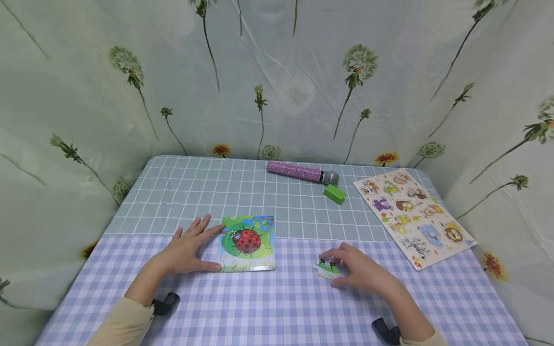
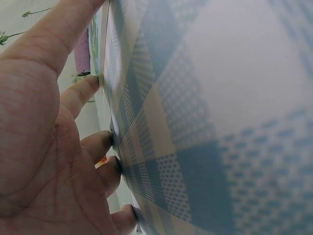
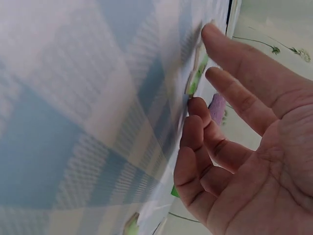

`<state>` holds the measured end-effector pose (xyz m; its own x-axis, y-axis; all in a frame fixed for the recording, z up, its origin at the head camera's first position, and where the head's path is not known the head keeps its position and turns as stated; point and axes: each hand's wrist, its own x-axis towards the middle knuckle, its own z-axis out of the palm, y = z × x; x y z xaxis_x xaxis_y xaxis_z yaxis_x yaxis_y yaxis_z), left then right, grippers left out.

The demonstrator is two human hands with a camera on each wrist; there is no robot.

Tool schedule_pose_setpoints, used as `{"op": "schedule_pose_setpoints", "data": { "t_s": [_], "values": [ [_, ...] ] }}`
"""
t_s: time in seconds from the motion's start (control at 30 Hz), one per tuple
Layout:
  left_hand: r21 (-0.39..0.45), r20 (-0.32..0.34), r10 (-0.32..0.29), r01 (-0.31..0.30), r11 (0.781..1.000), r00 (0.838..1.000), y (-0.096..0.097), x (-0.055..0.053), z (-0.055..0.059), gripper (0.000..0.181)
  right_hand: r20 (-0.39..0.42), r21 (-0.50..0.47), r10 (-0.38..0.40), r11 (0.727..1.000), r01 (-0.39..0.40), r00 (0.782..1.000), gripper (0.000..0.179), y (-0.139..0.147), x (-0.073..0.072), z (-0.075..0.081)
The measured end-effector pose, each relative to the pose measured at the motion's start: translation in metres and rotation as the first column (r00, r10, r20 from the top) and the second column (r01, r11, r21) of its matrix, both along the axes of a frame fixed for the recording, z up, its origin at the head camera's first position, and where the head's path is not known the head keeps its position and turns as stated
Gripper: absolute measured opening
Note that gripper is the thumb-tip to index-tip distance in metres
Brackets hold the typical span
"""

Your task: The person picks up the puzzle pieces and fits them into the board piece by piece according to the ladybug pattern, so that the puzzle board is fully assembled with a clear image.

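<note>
A square ladybug jigsaw puzzle (image 1: 247, 241) lies flat on the tablecloth, left of the middle. My left hand (image 1: 190, 247) is spread at its left side, with the index fingertip at the upper left and the thumb tip at the lower left corner. In the left wrist view, the other fingertips (image 2: 100, 142) rest on the cloth. To the right, my right hand (image 1: 357, 270) pinches a small puzzle piece (image 1: 327, 270) low over the cloth, printed green with dark legs and grass. In the right wrist view the piece (image 3: 196, 73) shows edge-on beside the thumb and index finger.
A pink glittery microphone (image 1: 298, 171) lies at the back, with a green block (image 1: 334, 193) in front of its head. A wooden animal puzzle board (image 1: 411, 216) lies slanted at the right. Blue checked cloth (image 1: 259, 307) covers the front of the table; a dandelion-print curtain (image 1: 294, 96) hangs behind.
</note>
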<state>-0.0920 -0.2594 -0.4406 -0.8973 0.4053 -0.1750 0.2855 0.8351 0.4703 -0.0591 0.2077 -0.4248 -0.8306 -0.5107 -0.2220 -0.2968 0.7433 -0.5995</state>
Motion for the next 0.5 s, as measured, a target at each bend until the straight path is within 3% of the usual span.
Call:
{"op": "schedule_pose_setpoints", "data": {
  "t_s": [0.17,0.5],
  "values": [
    [-0.013,-0.009,0.007,-0.007,1.000,1.000,0.0016,-0.0004,-0.0038,0.108,-0.027,-0.005,0.004,1.000,-0.004,1.000,0.052,-0.0005,0.0016,-0.0023],
    [-0.017,-0.009,0.009,-0.010,1.000,1.000,0.0005,-0.0015,-0.0041,0.108,0.001,0.023,-0.028,0.999,0.028,1.000,0.045,-0.0050,0.0016,0.0004]
  ]
}}
